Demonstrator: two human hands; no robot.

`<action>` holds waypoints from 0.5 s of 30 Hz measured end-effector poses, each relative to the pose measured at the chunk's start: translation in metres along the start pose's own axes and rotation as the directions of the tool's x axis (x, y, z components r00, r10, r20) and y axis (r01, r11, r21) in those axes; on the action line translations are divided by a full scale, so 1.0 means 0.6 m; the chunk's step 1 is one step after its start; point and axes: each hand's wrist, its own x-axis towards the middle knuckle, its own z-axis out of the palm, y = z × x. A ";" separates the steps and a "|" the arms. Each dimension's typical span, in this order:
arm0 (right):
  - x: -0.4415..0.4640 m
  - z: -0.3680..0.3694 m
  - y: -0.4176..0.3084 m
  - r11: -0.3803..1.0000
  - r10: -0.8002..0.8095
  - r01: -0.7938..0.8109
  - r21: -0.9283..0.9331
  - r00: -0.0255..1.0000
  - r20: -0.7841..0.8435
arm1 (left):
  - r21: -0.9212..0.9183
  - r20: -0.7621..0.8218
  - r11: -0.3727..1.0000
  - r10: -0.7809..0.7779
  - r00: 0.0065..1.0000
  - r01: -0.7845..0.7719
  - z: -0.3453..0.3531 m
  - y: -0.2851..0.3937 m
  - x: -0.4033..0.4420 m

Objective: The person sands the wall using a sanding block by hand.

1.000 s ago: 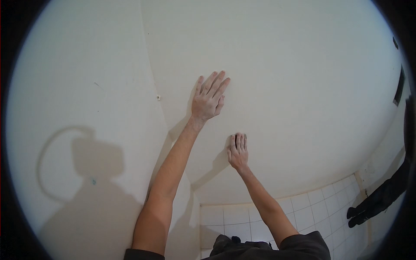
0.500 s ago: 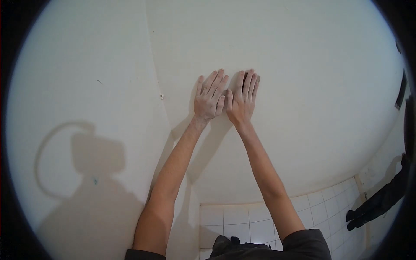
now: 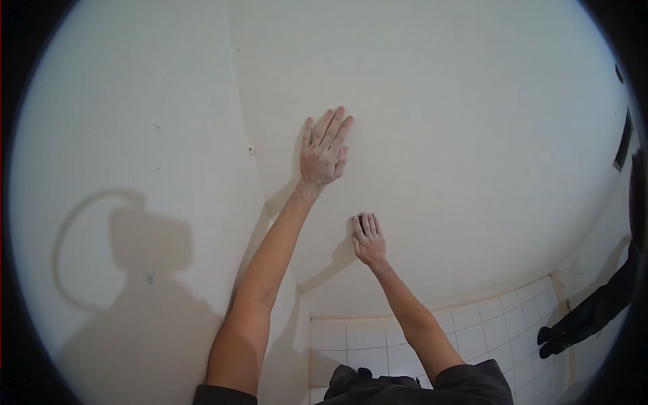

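Near the corner, my left hand [image 3: 322, 158] lies flat on the pale wall [image 3: 459, 155], fingers spread and pointing up, with nothing visible in it. Lower and to the right, my right hand [image 3: 369, 243] presses on the same wall with its fingers nearly together. Something dark and flat [image 3: 360, 220] shows between and beside its fingertips; most of it is hidden under the hand, and I cannot make out what it is.
A side wall [image 3: 189, 81] on the left bears a large shadow and small marks. Below is a white tiled floor [image 3: 368, 336]. At the far right another person's dark-clothed legs [image 3: 594, 307] stand near dark openings [image 3: 623, 140] in the wall.
My right hand slid up beside my left hand, then came back down the wall to about where it was. My left hand has hardly moved.
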 end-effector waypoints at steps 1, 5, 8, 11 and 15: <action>-0.002 -0.003 0.006 1.000 -0.003 0.003 0.005 1.000 -0.001 | 0.013 0.002 1.000 0.001 1.000 -0.001 0.000 -0.001 0.002; 0.018 -0.034 0.008 0.999 0.006 -0.005 0.044 1.000 -0.027 | 0.003 -0.013 1.000 -0.017 1.000 0.017 0.007 -0.001 0.002; 0.090 -0.039 0.013 0.997 0.040 -0.055 -0.050 0.968 -0.248 | 0.022 -0.027 1.000 -0.020 0.999 0.021 0.012 -0.001 -0.001; 0.217 -0.115 0.010 0.999 0.008 -0.026 -0.035 0.900 -0.436 | 0.015 -0.026 1.000 -0.024 0.999 0.025 0.009 0.000 0.001; 0.349 -0.256 -0.014 1.000 -0.005 0.016 0.015 0.830 -0.558 | 0.014 -0.030 0.999 -0.035 0.999 0.035 0.010 0.002 0.001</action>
